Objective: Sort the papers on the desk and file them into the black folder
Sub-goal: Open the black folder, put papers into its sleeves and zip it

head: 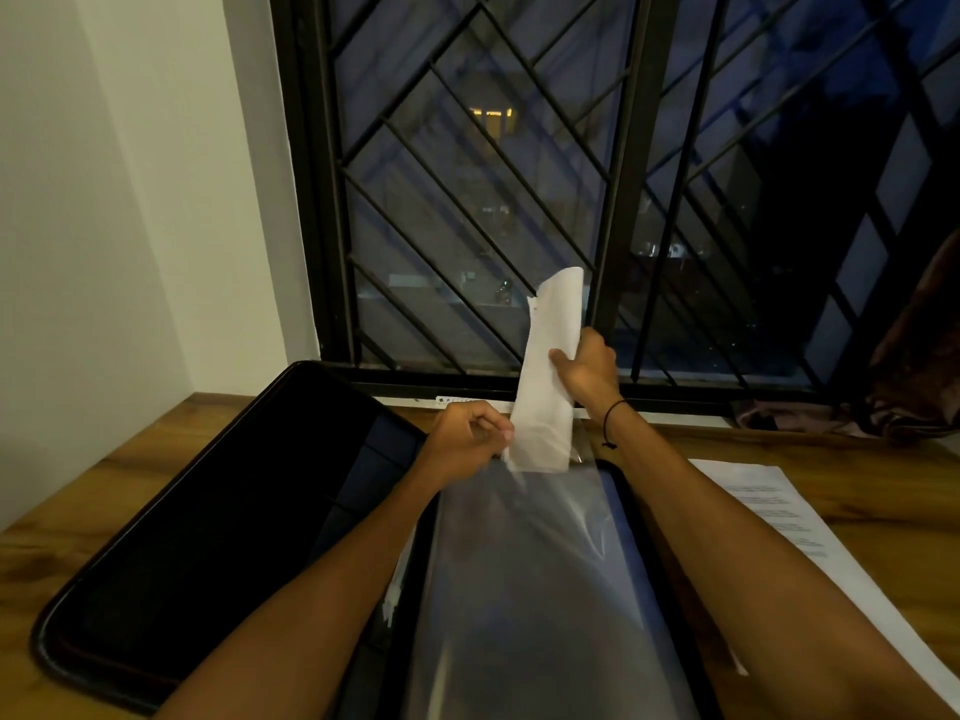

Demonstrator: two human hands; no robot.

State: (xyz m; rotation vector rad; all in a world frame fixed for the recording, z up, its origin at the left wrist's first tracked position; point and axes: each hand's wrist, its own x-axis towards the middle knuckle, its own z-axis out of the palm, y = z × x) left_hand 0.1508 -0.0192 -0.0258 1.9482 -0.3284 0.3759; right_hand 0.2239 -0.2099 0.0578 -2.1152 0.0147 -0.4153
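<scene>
The black folder [208, 511] lies open on the wooden desk, its left cover flat. A clear plastic sleeve [530, 563] lies over its right half. My right hand [587, 371] grips a curled white paper [550, 387] and holds it upright, its lower end at the sleeve's top opening. My left hand [467, 439] pinches the top left edge of the sleeve beside the paper's bottom. A stack of printed papers [810, 543] lies on the desk to the right of my right forearm.
A barred window [519, 174] stands just behind the desk [831, 459]. A white wall closes the left side. Dark brown cloth [914, 366] hangs at the far right by the sill.
</scene>
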